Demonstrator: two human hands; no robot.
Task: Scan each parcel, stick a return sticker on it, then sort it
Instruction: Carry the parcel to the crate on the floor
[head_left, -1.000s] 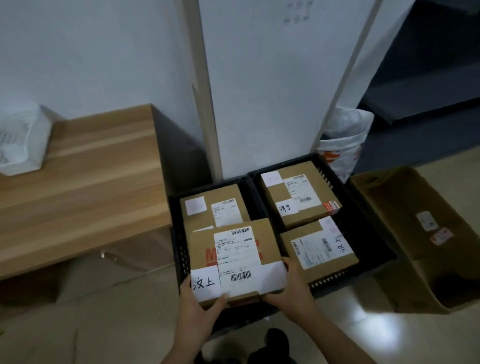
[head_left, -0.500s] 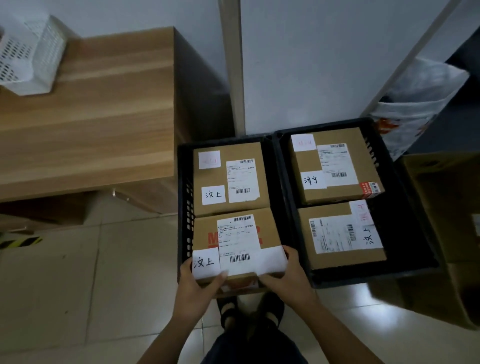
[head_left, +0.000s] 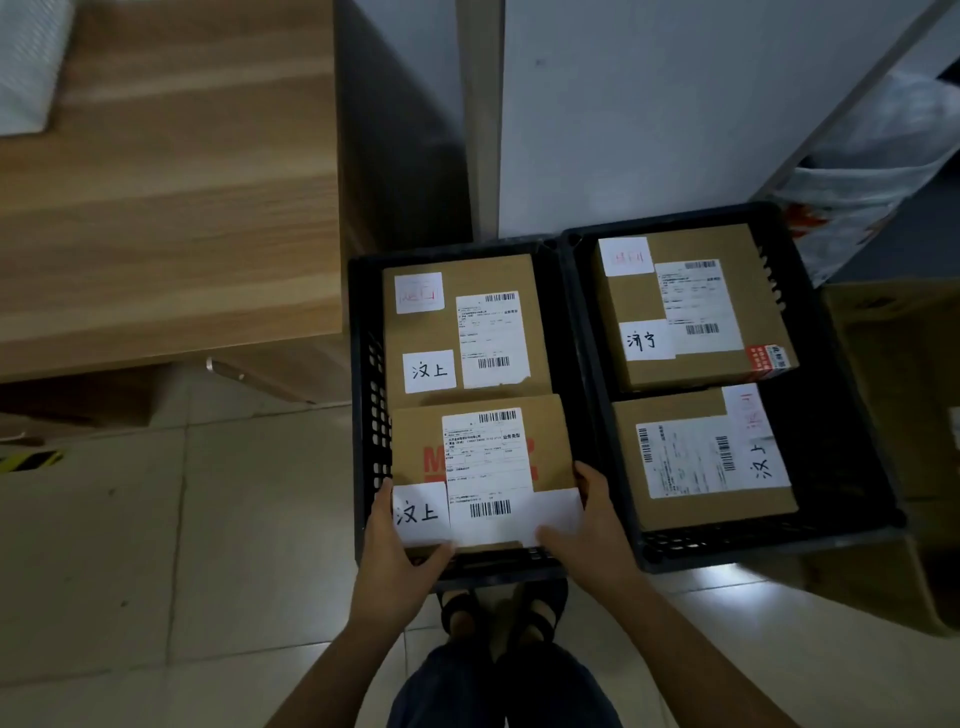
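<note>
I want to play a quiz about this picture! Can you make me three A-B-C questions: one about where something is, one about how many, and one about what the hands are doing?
1. Where is the parcel that is being held?
A) on a chair
B) at the near end of the left crate
C) on a shelf

2. How many parcels are in the crates?
A) two
B) four
C) six

3. What are the left hand and right hand doing?
A) waving
B) clapping
C) gripping the same parcel

Answers:
1 B, it is right by the left crate's near wall.
2 B, there are two in the left crate and two in the right crate.
3 C, each hand grips one of its near corners.
</note>
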